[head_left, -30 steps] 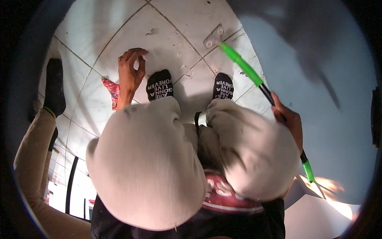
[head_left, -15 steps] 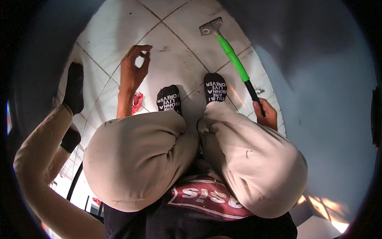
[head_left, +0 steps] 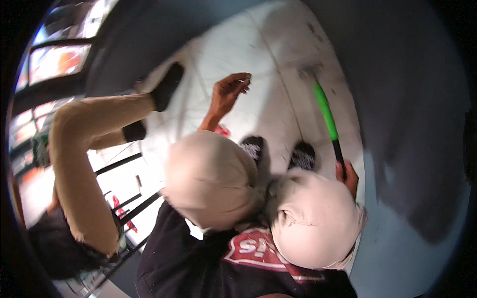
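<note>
My right hand [head_left: 349, 177], beside my right knee, is wrapped round the black lower end of a long-handled scraper [head_left: 325, 111]. Its green grip points away from me, and the blurred metal head is over the white tiled floor [head_left: 248, 44]. Past my left knee, my left hand [head_left: 229, 94] reaches out above the tiles. Thumb and fingers are pinched together there, with a small pale spot at the tips too tiny to name. Close to the left wrist, a red crumpled piece [head_left: 222, 130] lies on the floor, partly hidden by my knee.
Another person's bent leg in beige trousers [head_left: 74, 149] and a black sock [head_left: 168, 87] are at the left. Dark metal bars [head_left: 119, 164] stand near that leg. A grey-blue surface [head_left: 407, 198] rises along the right, and a dark one [head_left: 134, 49] curves across the upper left.
The view has swung left, showing more of the other person and the bars. My left hand's fingers have closed from a loose ring into a tighter pinch. The scraper stays in my right hand.
</note>
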`<state>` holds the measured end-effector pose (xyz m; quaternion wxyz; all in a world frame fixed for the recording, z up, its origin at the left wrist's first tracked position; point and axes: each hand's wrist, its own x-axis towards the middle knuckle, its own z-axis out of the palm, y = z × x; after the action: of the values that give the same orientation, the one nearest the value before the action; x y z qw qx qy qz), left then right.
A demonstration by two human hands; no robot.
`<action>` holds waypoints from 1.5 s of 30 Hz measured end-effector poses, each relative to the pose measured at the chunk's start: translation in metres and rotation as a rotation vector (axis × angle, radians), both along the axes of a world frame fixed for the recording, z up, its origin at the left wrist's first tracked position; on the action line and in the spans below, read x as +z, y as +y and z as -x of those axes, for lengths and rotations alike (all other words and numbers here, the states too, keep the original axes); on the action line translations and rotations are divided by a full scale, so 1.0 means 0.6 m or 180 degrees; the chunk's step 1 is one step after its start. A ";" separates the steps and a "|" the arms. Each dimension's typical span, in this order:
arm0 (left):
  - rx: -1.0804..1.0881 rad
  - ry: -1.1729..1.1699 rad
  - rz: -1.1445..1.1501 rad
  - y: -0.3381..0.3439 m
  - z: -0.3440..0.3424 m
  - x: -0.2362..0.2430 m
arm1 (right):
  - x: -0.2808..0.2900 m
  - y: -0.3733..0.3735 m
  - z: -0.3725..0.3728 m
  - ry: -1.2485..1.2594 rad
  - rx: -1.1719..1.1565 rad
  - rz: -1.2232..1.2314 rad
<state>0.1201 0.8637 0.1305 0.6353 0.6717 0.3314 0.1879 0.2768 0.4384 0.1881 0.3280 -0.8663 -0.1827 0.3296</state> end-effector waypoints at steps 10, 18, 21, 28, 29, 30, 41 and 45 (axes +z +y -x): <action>0.2293 0.0451 -0.2265 0.502 0.098 0.428 | -0.014 0.040 -0.049 -0.0057 0.0019 -0.0357; 0.1486 0.2457 -0.2908 0.735 0.114 0.425 | -0.027 0.056 -0.092 -0.0274 -0.0034 -0.0503; 0.1455 0.2107 -0.2419 0.757 0.089 0.394 | -0.040 0.035 -0.090 -0.0174 -0.0147 -0.0536; 0.1220 0.1299 -0.3293 0.660 0.106 0.347 | -0.041 0.022 -0.078 0.0006 -0.0192 -0.0177; 0.1158 0.1543 -0.4156 0.635 0.165 0.355 | -0.044 0.033 -0.066 0.0160 -0.0151 -0.0316; 0.1113 0.1042 -0.3862 0.572 0.140 0.266 | -0.037 0.033 -0.070 0.0059 -0.0261 -0.0266; 0.0649 0.2938 -0.1941 0.278 0.269 -0.056 | -0.019 0.065 -0.062 0.0136 -0.0301 -0.0232; 0.0785 0.3079 -0.3118 0.288 0.303 -0.096 | 0.001 0.069 -0.065 0.0155 -0.0284 -0.0153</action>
<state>-0.0620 1.0365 0.0727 0.0145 0.8465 0.5280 0.0663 0.3155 0.4798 0.1888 0.3674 -0.8571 -0.1437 0.3312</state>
